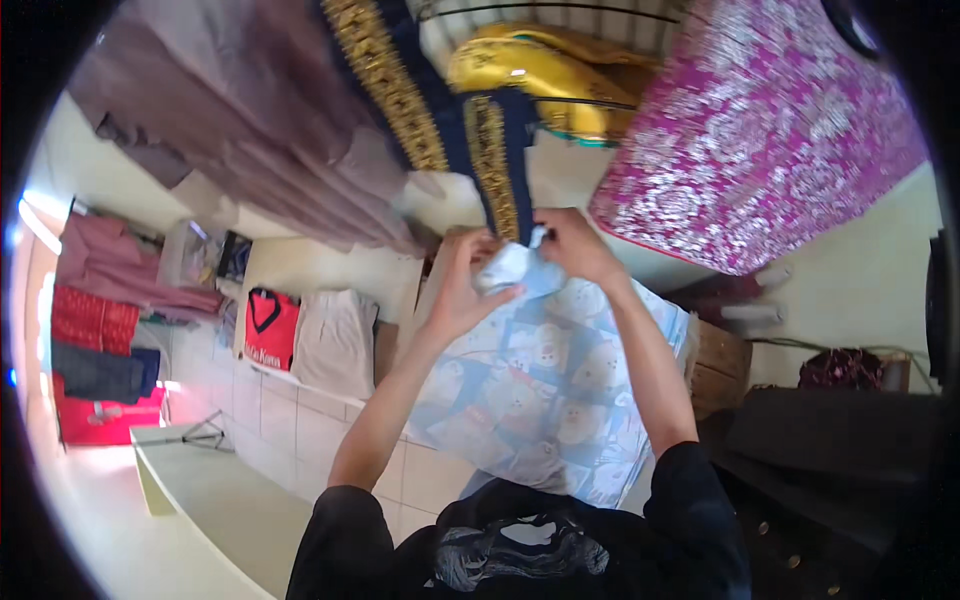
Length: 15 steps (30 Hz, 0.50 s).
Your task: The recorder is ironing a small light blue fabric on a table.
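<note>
In front of me, at the far end of a light blue cloth with pale cartoon figures (545, 400), both my hands come together. A small bunched white and pale blue cloth (512, 268), blurred by motion, is between them. My left hand (465, 292) grips its left side, thumb across the front. On its upper right edge the fingers of my right hand (575, 245) are closed in a pinch. Just beyond the hands hangs dark navy fabric with gold embroidery (490, 160), its lower end partly behind them.
A magenta fabric with silver pattern (750, 140) hangs at the far right, beside a shiny yellow bundle (540, 75). Mauve drapery (260, 120) hangs at the far left. Folded red (270, 330) and beige garments (335, 345) lie on a shelf; a long pale bench (230, 500) stands lower left.
</note>
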Each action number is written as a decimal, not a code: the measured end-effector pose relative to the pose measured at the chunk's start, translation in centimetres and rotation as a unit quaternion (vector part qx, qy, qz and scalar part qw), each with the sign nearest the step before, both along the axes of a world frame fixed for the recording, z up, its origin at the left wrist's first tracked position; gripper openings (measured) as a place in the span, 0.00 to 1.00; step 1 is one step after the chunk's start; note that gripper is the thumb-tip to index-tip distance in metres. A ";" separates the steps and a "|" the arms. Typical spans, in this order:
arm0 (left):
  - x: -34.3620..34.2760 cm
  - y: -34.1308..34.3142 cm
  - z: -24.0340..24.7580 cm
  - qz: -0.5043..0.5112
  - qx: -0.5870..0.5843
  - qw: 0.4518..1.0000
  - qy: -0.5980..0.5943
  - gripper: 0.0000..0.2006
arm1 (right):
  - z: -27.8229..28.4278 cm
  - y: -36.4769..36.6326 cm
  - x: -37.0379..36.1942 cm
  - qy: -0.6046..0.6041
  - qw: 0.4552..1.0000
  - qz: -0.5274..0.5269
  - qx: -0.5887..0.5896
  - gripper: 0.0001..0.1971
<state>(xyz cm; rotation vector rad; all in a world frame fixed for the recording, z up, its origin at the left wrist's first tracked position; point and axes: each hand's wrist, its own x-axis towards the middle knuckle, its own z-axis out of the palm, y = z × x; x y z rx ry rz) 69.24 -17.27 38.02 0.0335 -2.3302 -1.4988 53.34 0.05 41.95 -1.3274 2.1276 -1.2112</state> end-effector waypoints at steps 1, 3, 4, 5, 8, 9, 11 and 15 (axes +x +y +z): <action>1.3 -0.4 -1.0 0.037 -0.060 0.997 -0.023 0.43 | 0.6 0.6 0.0 -0.035 0.998 -0.011 -0.049 0.20; 5.9 -2.7 -5.8 0.076 -0.137 0.982 -0.106 0.47 | 1.2 1.4 -0.3 -0.070 0.993 -0.009 -0.096 0.18; 9.1 -4.4 -9.1 0.075 -0.152 0.971 -0.165 0.46 | 1.4 1.6 -0.5 -0.100 0.991 -0.019 -0.091 0.19; 11.7 -4.8 -10.5 0.075 -0.200 0.953 -0.212 0.40 | 1.3 2.1 -0.6 -0.132 0.987 -0.038 -0.083 0.20; 18.5 -4.6 -11.0 0.111 -0.231 0.930 -0.264 0.23 | 1.0 3.7 -1.0 -0.018 0.996 -0.050 -0.074 0.20; 19.9 -4.3 -9.9 0.109 -0.227 0.931 -0.263 0.23 | 0.9 4.7 -1.1 -0.016 0.996 -0.052 -0.070 0.20; 22.0 -4.0 -7.1 0.101 -0.197 0.911 -0.347 0.19 | 1.3 6.6 -1.3 0.123 0.980 -0.108 -0.116 0.18; 25.9 -5.1 -6.0 0.045 -0.080 0.942 -0.322 0.21 | 1.9 6.5 0.0 0.130 0.977 -0.115 -0.121 0.18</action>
